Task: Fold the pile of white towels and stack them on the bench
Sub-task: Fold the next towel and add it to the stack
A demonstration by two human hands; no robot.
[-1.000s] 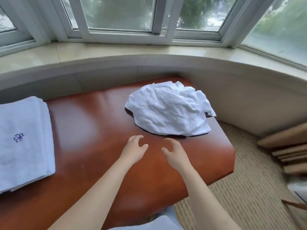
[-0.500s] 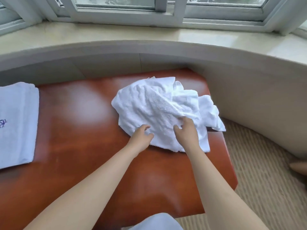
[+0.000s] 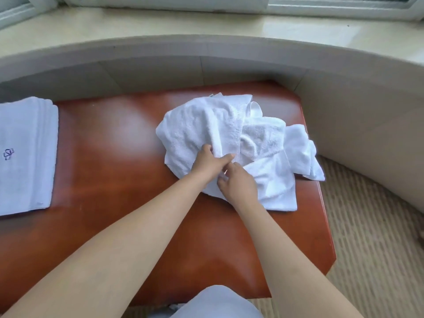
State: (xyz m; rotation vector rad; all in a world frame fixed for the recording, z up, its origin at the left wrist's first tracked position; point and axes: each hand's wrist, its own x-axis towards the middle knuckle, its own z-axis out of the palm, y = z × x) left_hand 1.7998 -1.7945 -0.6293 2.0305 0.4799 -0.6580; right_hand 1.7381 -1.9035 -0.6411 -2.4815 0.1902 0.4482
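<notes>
A crumpled pile of white towels [image 3: 231, 134] lies on the right half of the reddish-brown bench [image 3: 110, 171]. My left hand [image 3: 207, 162] grips a fold of towel at the pile's near edge, thumb and fingers curled round the cloth. My right hand [image 3: 238, 182] sits right beside it on the near edge, fingers curled into the towel. The two hands touch each other. A stack of folded white towels [image 3: 25, 154] with a small blue emblem rests at the bench's left end.
A curved beige wall [image 3: 206, 56] and a pale window sill [image 3: 206, 21] run behind the bench. Woven beige carpet [image 3: 371, 237] lies to the right. One towel end hangs over the bench's right edge. My light-clothed knee [image 3: 215, 301] shows at the bottom.
Both hands moved forward from above the bare bench onto the pile, then drew together and took hold of the towel's near edge. The pile has been pulled about slightly.
</notes>
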